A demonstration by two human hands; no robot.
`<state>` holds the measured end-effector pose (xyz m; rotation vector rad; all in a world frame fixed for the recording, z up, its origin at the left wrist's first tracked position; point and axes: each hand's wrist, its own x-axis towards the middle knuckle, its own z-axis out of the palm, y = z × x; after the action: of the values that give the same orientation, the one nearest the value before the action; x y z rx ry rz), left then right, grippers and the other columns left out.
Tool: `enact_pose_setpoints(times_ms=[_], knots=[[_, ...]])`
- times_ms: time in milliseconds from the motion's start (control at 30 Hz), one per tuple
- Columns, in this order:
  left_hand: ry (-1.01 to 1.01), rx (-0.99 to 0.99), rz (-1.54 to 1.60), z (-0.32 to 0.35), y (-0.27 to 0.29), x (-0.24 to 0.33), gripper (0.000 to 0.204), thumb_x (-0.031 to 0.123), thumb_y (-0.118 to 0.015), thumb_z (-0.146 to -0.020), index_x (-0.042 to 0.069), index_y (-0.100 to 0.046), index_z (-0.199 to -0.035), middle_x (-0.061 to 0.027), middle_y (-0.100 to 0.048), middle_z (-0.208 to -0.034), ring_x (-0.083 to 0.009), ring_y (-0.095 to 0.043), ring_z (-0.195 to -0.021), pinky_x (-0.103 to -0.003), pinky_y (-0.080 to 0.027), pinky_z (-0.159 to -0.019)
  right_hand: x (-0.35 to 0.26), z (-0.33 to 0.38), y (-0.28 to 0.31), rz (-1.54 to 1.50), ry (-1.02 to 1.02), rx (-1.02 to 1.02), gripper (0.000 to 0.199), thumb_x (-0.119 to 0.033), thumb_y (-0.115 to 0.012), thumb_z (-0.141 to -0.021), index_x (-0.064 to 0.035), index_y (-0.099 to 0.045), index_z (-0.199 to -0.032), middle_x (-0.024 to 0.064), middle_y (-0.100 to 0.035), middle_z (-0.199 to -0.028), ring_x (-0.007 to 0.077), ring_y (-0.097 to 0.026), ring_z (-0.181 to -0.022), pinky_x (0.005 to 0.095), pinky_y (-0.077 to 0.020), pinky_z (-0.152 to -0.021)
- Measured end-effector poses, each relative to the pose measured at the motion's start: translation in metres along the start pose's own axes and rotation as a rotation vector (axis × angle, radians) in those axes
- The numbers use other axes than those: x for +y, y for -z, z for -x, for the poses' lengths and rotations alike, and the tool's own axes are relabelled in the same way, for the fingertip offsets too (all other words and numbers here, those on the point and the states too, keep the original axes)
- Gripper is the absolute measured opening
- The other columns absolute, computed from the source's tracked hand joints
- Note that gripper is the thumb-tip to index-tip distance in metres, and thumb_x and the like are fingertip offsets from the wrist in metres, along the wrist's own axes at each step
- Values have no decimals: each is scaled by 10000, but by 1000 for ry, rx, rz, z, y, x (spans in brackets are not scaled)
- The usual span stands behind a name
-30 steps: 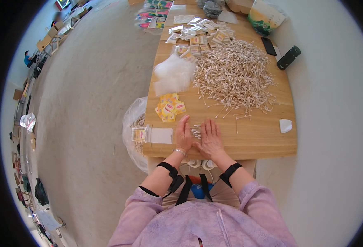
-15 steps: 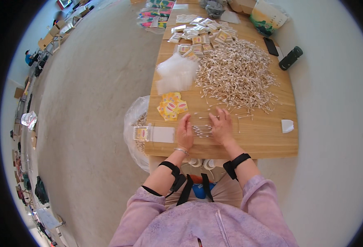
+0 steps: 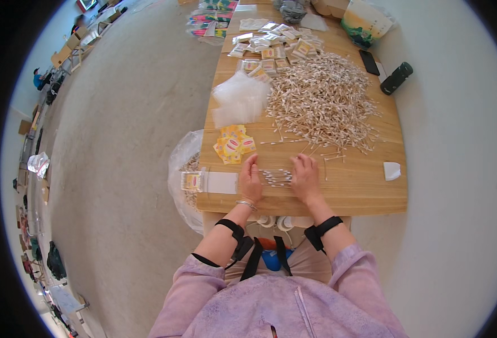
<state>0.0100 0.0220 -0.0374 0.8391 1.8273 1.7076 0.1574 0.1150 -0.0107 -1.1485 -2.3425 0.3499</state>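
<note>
A small row of cotton swabs (image 3: 275, 177) lies flat on the wooden table (image 3: 350, 191) near its front edge. My left hand (image 3: 250, 179) presses against the row's left end and my right hand (image 3: 305, 177) against its right end, fingers together and flat on the wood. Just beyond my hands spreads a big loose heap of cotton swabs (image 3: 323, 101). Left of my left hand lies a filled clear packet of swabs (image 3: 206, 182). Yellow and red paper labels (image 3: 233, 145) sit a little further back.
A stack of clear plastic bags (image 3: 240, 100) lies left of the heap. Filled packets (image 3: 276, 45) crowd the far end, with a black phone (image 3: 369, 62), a dark bottle (image 3: 396, 78) and a white scrap (image 3: 391, 170) on the right. A plastic sack (image 3: 185, 169) hangs at the table's left.
My hands were together over a few swabs a second ago; they have spread apart and now bracket a gathered row from both ends.
</note>
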Motion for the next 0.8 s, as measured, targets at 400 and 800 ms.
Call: enact_pose_setpoints(times_ms=[400,800], knots=[[27,-12,97,13,-2,14,373,206,-370,-997,-3,-481,-1285,-129,-522,-1286,-205,-457,-1218,-302,-330,-1035,-11,29,-18,-656,-301,227,404,-32,-458,-846,-27,-480,-1249,171,-443,-1320,308,-371,-1271,378,-260,-1080],[41,-116,204,12,-3,2,449,303,-348,-1015,-5,-439,-1328,-116,-473,-1342,-197,-411,-1260,-309,-298,-1056,-47,24,-39,-697,-146,48,483,-132,-486,-883,24,-383,-1329,195,-325,-1435,346,-272,-1356,419,-212,-1114]])
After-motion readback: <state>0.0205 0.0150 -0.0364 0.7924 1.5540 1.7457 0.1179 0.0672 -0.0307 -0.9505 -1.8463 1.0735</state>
